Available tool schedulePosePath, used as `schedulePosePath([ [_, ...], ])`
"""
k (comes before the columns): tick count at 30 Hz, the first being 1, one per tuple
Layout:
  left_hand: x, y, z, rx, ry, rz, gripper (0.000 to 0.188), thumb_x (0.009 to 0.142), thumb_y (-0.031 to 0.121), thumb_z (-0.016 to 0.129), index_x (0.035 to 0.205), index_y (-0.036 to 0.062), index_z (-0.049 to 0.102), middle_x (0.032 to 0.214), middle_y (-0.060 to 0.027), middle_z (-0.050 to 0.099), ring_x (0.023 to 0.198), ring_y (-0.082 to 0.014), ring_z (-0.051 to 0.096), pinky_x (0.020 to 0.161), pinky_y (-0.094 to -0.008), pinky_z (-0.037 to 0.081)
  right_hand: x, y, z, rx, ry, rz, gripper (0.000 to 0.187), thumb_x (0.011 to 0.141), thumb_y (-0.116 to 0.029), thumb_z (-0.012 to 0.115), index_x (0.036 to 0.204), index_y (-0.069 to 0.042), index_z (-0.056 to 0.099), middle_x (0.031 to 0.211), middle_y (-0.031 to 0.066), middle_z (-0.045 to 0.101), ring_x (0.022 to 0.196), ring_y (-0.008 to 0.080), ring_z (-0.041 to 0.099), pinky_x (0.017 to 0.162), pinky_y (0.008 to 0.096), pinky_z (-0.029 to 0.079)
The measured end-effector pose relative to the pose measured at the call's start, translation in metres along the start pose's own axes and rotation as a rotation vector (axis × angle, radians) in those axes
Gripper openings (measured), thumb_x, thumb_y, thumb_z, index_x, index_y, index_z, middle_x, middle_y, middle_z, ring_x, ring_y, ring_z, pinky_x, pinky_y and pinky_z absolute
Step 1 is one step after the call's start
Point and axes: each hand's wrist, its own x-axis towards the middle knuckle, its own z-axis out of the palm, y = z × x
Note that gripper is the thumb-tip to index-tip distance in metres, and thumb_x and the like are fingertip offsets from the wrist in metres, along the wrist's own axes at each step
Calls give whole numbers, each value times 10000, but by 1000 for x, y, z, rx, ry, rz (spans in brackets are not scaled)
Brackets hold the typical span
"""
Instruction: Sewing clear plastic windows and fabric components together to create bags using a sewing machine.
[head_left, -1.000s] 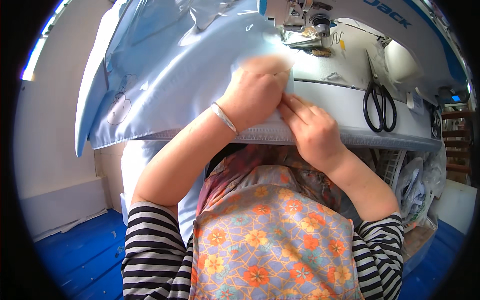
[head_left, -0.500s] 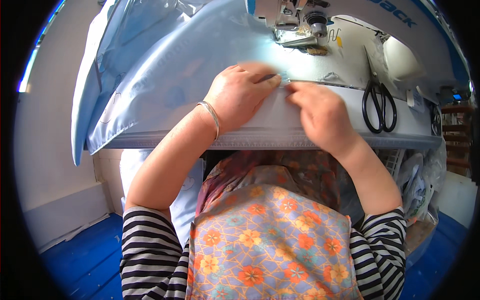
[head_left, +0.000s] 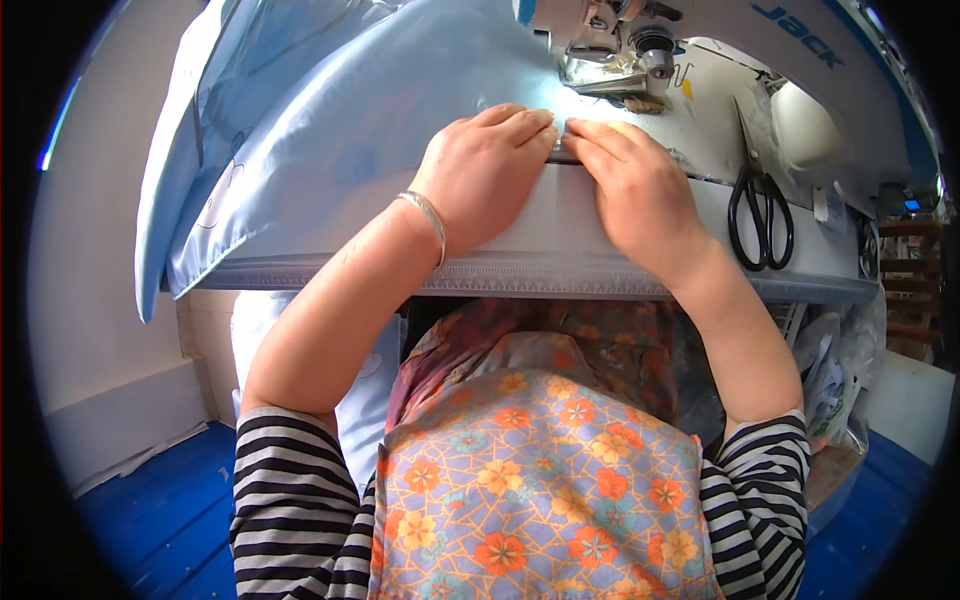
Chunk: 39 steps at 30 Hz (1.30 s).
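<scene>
A large piece of shiny light blue fabric [head_left: 340, 130] spreads over the left of the sewing table and reaches toward the sewing machine [head_left: 730, 40]. At its right end my left hand [head_left: 483, 175], a bangle on the wrist, is closed with its fingertips on the fabric. Close beside it, fingertips almost meeting the left ones, my right hand [head_left: 645, 195] has its fingers pressed together. Whatever lies under those right fingertips is hidden. Both hands are just in front of the machine's needle and presser foot area [head_left: 610, 80], where a light shines.
Black-handled scissors [head_left: 760, 220] lie right of my right hand, blades pointing away. A ruler strip [head_left: 560, 283] runs along the table's front edge. A white rounded object [head_left: 803, 122] stands behind the scissors. Clear plastic bags [head_left: 835, 375] hang below the table at the right.
My right hand was blurred and a little lower; its fingers have straightened and come up beside the left fingertips. A dark object near my left thumb no longer shows.
</scene>
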Motion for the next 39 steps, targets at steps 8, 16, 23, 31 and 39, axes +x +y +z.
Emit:
schedulePosePath([
  [8, 17, -34, 1, 36, -22, -47, 348, 770, 42, 522, 1093, 14, 648, 1139, -89, 635, 1081, -256, 586, 903, -372, 486, 15, 3, 6, -58, -30, 25, 406, 766, 10, 542, 1168, 5, 599, 1235, 104, 586, 1101, 281, 547, 972, 375, 440],
  [16, -60, -87, -73, 630, -338, -215, 412, 808, 84, 526, 1216, 72, 582, 1311, -126, 536, 1221, -276, 499, 1010, -433, 393, 10, 10, 6, -14, -30, 44, 373, 786, 6, 541, 1155, 11, 597, 1234, 128, 580, 1139, 283, 536, 989, 379, 429],
  [23, -108, -141, -90, 546, -310, -343, 427, 784, 30, 538, 1206, 80, 581, 1232, -122, 562, 1105, -298, 560, 932, -371, 463, 9, 7, 7, 18, 17, 48, 309, 815, 0, 546, 1117, 21, 607, 1200, 140, 596, 1133, 293, 544, 984, 378, 436],
  [31, -101, -100, -110, 568, -633, -188, 185, 750, 31, 553, 925, 86, 579, 871, -84, 562, 910, -271, 605, 788, -375, 503, 1, 11, 6, 30, 16, 71, 320, 818, -23, 578, 1137, 0, 603, 1209, 156, 587, 1145, 307, 538, 977, 387, 446],
  [39, -72, 80, -112, -567, -1054, 4, 197, 814, 79, 542, 998, 31, 593, 887, -154, 642, 700, -342, 648, 662, -424, 537, -40, -57, -11, 311, 91, -191, 410, 695, -95, 713, 1097, -71, 634, 1203, 131, 587, 1100, 328, 572, 975, 457, 461],
])
